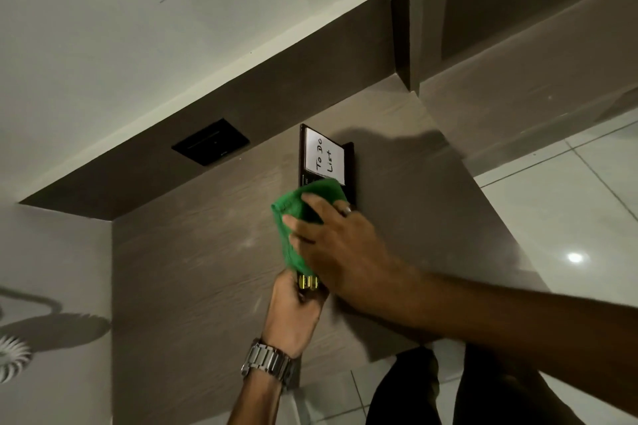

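— Starting at the far left, what's there?

— A white ribbed round thing [12,354], partly cut off by the frame edge. Further in, a black square plate [210,141] is set into the dark band above the wood-grain surface [207,269].

— And the left hand?

— The left hand [297,310], with a metal watch [266,360] on its wrist, has its fingers curled round the near end of the dark board [349,169], right at two shiny gold clips [308,282].

— What does the board look like?

— It's narrow, dark brown and glossy, and it lies flat against the wood-grain surface near the middle of the view. A white note [324,157] fixed at its far end reads "To Do List" in black handwriting.

— Where's the cloth?

— The green cloth [297,217] is fuzzy and bunched. It covers the board's middle, between the note and the clips, and spills over the board's left edge.

— And the right hand?

— The right hand [341,248] lies on top of the cloth, fingers spread and fairly straight, pressing it onto the board. One finger wears a ring [347,210]. The forearm reaches in from the lower right.

— Beyond that?

— A pale tiled floor [569,200] with a spot of light reflected in it.
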`<state>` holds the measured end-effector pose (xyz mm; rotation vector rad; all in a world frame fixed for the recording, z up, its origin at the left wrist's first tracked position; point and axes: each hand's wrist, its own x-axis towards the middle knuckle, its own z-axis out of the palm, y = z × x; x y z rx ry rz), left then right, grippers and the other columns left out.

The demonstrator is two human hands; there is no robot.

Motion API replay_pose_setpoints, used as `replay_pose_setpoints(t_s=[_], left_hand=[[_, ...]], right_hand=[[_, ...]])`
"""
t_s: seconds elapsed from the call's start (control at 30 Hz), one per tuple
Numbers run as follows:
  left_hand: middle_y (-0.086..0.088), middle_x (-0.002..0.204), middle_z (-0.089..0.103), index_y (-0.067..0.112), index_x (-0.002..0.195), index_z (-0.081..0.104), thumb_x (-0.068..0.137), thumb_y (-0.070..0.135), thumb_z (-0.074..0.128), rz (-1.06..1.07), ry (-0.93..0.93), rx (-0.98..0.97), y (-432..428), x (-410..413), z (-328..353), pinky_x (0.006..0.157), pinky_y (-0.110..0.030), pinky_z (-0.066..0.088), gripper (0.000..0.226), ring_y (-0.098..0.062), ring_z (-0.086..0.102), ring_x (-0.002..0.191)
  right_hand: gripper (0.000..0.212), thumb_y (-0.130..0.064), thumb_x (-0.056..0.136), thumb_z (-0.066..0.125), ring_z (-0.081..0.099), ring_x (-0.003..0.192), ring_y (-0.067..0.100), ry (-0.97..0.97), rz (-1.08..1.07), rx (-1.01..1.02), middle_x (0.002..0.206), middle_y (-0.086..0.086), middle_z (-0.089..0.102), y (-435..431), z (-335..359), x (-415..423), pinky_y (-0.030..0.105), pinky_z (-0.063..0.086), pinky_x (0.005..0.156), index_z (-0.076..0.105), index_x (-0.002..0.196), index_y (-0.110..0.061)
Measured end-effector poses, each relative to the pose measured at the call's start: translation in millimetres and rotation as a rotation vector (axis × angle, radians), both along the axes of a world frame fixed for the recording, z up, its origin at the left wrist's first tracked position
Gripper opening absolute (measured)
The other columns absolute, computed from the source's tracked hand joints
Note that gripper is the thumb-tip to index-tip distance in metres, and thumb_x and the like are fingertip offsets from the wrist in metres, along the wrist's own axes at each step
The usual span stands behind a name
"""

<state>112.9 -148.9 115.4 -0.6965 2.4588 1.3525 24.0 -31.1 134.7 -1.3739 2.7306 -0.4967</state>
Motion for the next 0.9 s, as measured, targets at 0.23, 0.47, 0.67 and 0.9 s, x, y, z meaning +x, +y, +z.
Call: replay_pose_setpoints(t_s=[0.23,0.47,0.67,0.9], left_hand=[[-0.008,0.083,0.073,0.016,0.089,0.066,0.08,-0.001,0.069,-0.023,0.012,-0.057,-5.8,-5.0,-5.2,0.062,-0.039,0.055,0.02,-0.023,0.066,0.072],[0.025,0.08,0.07,0.033,0.099,0.062,0.084,-0.003,0.064,-0.049,-0.005,0.009,-3.7,-0.6,-1.1,0.055,-0.01,0.047,0.039,0.004,0.062,0.066],[0.004,0.087,0.07,0.03,0.102,0.062,0.083,-0.002,0.066,0.002,-0.039,0.076,-6.1,-1.3,-3.3,0.062,-0.028,0.048,0.037,-0.014,0.064,0.074],[0.005,0.096,0.074,0.027,0.116,0.06,0.087,0.007,0.066,-0.013,-0.084,0.031,-8.2,0.2,-2.2,0.067,-0.041,0.056,0.036,-0.019,0.068,0.077]], right_hand=[[0.029,-0.033,0.085,0.061,0.035,0.124,0.031,0.044,0.002,0.065,0.131,0.004,0.052,-17.2,4.7,-10.6,0.045,0.042,0.088,0.067,0.111,-0.021],[0.064,-0.004,0.077,0.066,0.034,0.135,0.034,-0.125,-0.162,-0.194,0.146,0.008,0.046,16.5,-30.1,-28.3,0.053,0.034,0.104,0.05,0.137,-0.019],[0.08,0.006,0.068,0.057,0.031,0.139,0.034,-0.131,-0.102,-0.314,0.152,0.009,0.036,21.4,-68.3,37.6,0.052,0.046,0.095,0.038,0.144,-0.009],[0.085,0.005,0.07,0.066,0.023,0.142,0.031,-0.144,-0.277,-0.236,0.155,0.009,0.03,34.2,-86.6,-27.7,0.055,0.041,0.1,0.035,0.146,-0.015]])
